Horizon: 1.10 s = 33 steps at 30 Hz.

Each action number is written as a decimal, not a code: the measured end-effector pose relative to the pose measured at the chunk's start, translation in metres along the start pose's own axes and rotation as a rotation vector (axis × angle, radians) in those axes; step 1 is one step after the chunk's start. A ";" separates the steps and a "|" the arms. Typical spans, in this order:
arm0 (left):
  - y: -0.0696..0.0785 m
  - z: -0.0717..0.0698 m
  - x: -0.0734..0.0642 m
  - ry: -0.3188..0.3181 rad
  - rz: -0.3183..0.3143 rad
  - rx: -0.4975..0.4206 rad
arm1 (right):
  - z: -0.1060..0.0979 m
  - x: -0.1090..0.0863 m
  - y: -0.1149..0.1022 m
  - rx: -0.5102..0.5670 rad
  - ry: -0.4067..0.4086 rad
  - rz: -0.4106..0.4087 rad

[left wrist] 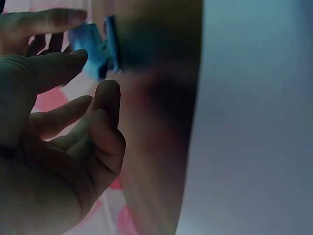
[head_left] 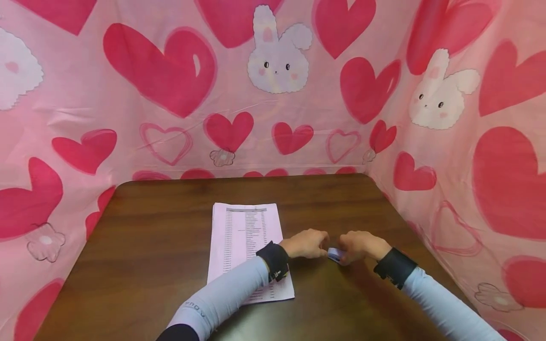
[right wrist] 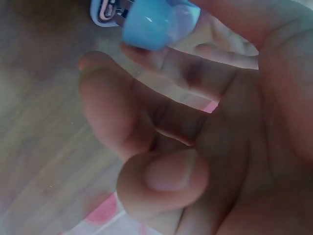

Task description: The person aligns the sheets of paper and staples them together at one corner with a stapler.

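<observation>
A small light-blue stapler [head_left: 337, 255] is held by my right hand [head_left: 360, 245] at the table's right half, past the paper's edge. In the right wrist view, the stapler [right wrist: 159, 22] lies between the thumb and a finger, and metal parts show at its end. My left hand [head_left: 308, 243] hovers close by on the left, thumb and fingers bent with a gap between them. From the left wrist, the stapler [left wrist: 95, 49] appears just beyond those fingertips. Printed sheets [head_left: 239, 237] lie stacked under my left forearm.
The brown wooden table [head_left: 149, 255] has rounded far corners. A pink cloth [head_left: 183, 137] with hearts and rabbits hangs behind it and along both sides. Black bands [head_left: 275, 260] circle both wrists.
</observation>
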<state>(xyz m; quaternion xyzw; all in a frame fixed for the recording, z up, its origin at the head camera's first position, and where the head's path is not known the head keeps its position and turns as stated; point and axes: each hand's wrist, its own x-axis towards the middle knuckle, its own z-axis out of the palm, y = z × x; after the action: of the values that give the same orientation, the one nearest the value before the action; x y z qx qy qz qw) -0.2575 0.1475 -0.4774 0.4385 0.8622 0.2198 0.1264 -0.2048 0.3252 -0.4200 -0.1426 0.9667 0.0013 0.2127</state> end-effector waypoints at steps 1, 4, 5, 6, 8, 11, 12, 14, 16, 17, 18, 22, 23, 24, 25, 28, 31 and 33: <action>0.001 0.003 0.002 0.001 -0.012 0.005 | 0.001 0.001 0.000 0.004 0.003 -0.006; 0.001 0.011 0.006 0.007 -0.019 0.027 | 0.004 0.004 -0.001 0.026 0.008 -0.012; 0.001 0.013 0.006 0.012 -0.020 0.031 | 0.005 0.004 -0.001 0.032 0.007 -0.009; 0.000 0.014 0.007 0.019 -0.019 0.032 | 0.005 0.005 -0.001 0.034 0.004 -0.009; -0.001 0.016 0.006 0.030 -0.017 0.037 | 0.005 0.006 -0.002 0.052 -0.005 -0.007; -0.002 0.015 0.004 0.038 -0.029 0.015 | 0.004 0.007 -0.003 0.076 -0.009 -0.011; -0.003 0.013 0.002 0.041 -0.029 0.009 | 0.003 0.007 -0.003 0.083 -0.005 -0.014; -0.004 0.009 -0.001 0.050 -0.031 -0.002 | 0.000 0.006 -0.005 0.101 0.003 -0.026; -0.002 0.003 -0.006 0.068 -0.038 -0.005 | -0.004 0.007 -0.006 0.102 0.016 -0.038; -0.001 0.000 -0.008 0.082 -0.037 0.001 | -0.007 0.007 -0.007 0.103 0.030 -0.050; 0.000 -0.004 -0.010 0.098 -0.034 0.008 | -0.010 0.007 -0.009 0.101 0.047 -0.066; -0.001 -0.025 -0.021 0.140 -0.035 0.022 | -0.025 0.007 -0.016 0.106 0.124 -0.104; -0.004 -0.032 -0.026 0.148 -0.035 0.029 | -0.030 0.009 -0.021 0.122 0.136 -0.116; -0.008 -0.039 -0.031 0.155 -0.038 0.031 | -0.036 0.011 -0.026 0.124 0.149 -0.140; -0.012 -0.046 -0.037 0.161 -0.038 0.035 | -0.041 0.014 -0.031 0.132 0.157 -0.160; -0.026 -0.071 -0.058 0.185 -0.049 0.062 | -0.059 0.027 -0.052 0.129 0.176 -0.257; -0.045 -0.094 -0.085 0.214 -0.072 0.041 | -0.076 0.047 -0.077 0.106 0.196 -0.348; -0.058 -0.109 -0.104 0.226 -0.099 0.015 | -0.085 0.062 -0.096 0.084 0.211 -0.388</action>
<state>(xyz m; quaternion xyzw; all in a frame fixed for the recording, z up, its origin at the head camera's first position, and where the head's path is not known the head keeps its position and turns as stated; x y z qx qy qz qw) -0.2823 0.0042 -0.4077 0.3689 0.8932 0.2547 0.0357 -0.2673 0.2109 -0.3624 -0.3165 0.9371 -0.0947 0.1126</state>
